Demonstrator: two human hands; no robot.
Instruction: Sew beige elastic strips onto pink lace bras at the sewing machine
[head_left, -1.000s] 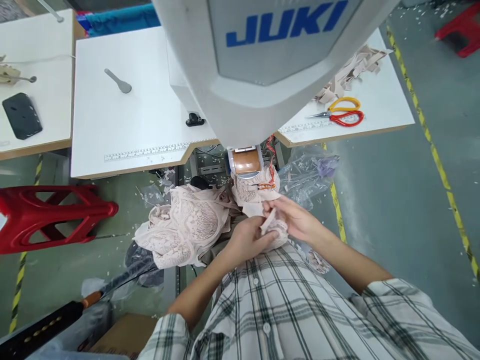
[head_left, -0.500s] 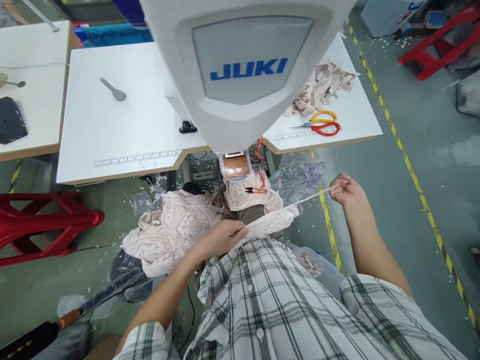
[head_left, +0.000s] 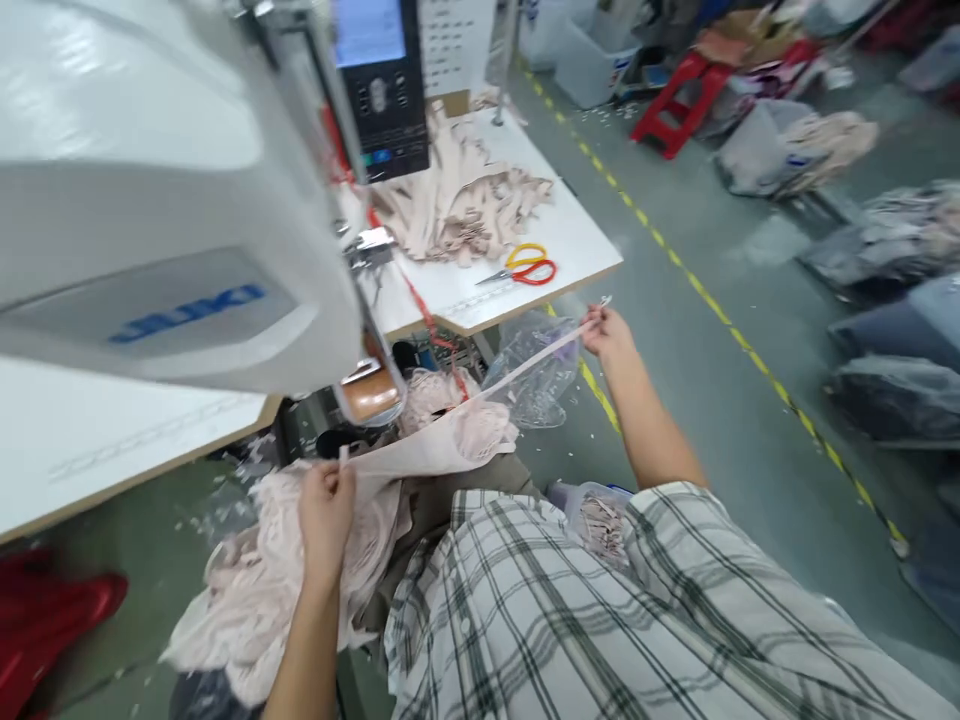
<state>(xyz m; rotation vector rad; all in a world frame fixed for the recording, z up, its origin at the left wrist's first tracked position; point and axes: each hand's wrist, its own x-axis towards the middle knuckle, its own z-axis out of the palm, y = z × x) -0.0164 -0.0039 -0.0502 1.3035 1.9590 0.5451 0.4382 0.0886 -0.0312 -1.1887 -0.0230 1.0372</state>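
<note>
Strap (head_left: 540,355) of pale pink elastic, stretched in the air between both hands, over the lap and just below the front edge of the desk (head_left: 581,245). Widens toward the left into a soft lace piece (head_left: 457,445), sagging a little under the line. Left hand (head_left: 328,510) clenched on the near end, thumb and fingers pinching it above the heap of lace garments (head_left: 247,600) on the lap. Right hand (head_left: 609,335) out to the side, fingertips closed on the far tip, near a clear plastic bag (head_left: 534,385).

Seems very light, thin and floppy — stretchy too, judging by the taut line, so likely to spring back on a slackened pinch. Probably not fragile, though prone to snagging at the lace. Best taken at the very ends, pinched flat between thumb and forefinger, not bunched in the middle.

Behind: white sewing machine (head_left: 172,200), scissors (head_left: 525,268) with red and yellow handles on the desk, beside a pile of cut strips (head_left: 457,200).
</note>
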